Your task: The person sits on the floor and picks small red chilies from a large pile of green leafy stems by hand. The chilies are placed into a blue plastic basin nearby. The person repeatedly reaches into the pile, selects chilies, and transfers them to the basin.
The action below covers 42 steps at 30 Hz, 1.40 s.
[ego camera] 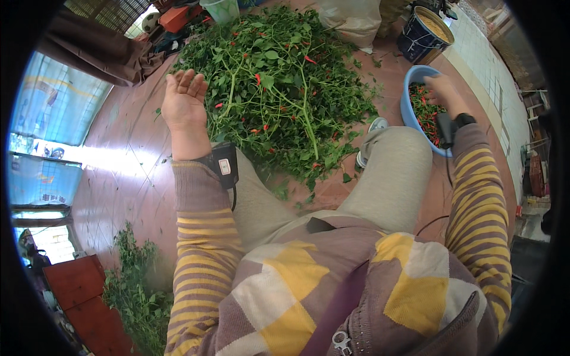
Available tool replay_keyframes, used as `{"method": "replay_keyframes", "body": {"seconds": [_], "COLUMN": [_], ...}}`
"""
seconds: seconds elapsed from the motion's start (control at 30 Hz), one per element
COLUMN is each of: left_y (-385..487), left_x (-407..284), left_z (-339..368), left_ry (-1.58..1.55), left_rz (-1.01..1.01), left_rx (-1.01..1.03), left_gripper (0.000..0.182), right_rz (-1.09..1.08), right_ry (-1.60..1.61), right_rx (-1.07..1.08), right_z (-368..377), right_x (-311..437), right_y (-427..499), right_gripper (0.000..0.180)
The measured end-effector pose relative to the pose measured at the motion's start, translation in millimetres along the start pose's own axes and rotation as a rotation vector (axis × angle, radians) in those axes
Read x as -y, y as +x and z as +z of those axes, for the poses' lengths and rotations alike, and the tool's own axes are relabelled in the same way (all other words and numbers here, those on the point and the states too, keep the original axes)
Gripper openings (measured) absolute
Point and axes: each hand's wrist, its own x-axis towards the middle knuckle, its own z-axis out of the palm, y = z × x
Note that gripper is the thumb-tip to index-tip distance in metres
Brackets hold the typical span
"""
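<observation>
A big heap of cut chili pepper plants (267, 89) with green leaves and scattered red chilies lies on the tiled floor in front of me. My left hand (185, 95) is raised at the heap's left edge, palm up, with its fingers a little curled and nothing in it. My right hand (441, 91), blurred, is over the blue plastic basin (406, 107) to the right of the heap. Red and some green chilies (425, 113) lie in the basin. Whether the right hand holds any chilies cannot be made out.
Behind the basin stands a dark bucket (412, 42) of yellow grain-like material, with a pale sack (352, 20) to its left. A green-and-white container (221, 11) is behind the heap. More cut plants (138, 289) lie at lower left beside red boxes (73, 280). A cable (432, 220) runs near my right arm.
</observation>
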Motion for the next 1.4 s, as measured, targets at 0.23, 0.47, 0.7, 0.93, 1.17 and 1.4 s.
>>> {"method": "replay_keyframes", "body": {"seconds": [0.23,0.47,0.7,0.93,1.17,1.4], "left_y": [6,14,5,2,-1,3], "left_x": [20,4,-8,-3,-3,14], "left_z": [-33,-42,-44,-34,-35,-26], "left_ry": [0.072,-0.044,-0.156,-0.164,-0.140,-0.046], "left_rz": [-0.124,-0.044,-0.056,-0.097,-0.112,-0.193], "left_rx": [-0.255,-0.104,-0.064,-0.011,-0.002,0.038], "left_gripper": [0.035,0.041,0.042,0.042,0.042,0.042], "right_rz": [-0.702,-0.748,-0.541,0.122,-0.708,0.062], "right_ry": [-0.526,-0.409,-0.047,0.769,-0.154,0.021], "right_rx": [0.562,0.732,0.651,1.225,0.038,0.303], "right_z": [239,365,416,452,386,365], "right_x": [47,66,115,168,140,68], "right_y": [-60,-153,-150,-158,-118,-67], "right_gripper": [0.031,0.027,0.026,0.058,0.031,0.037]}}
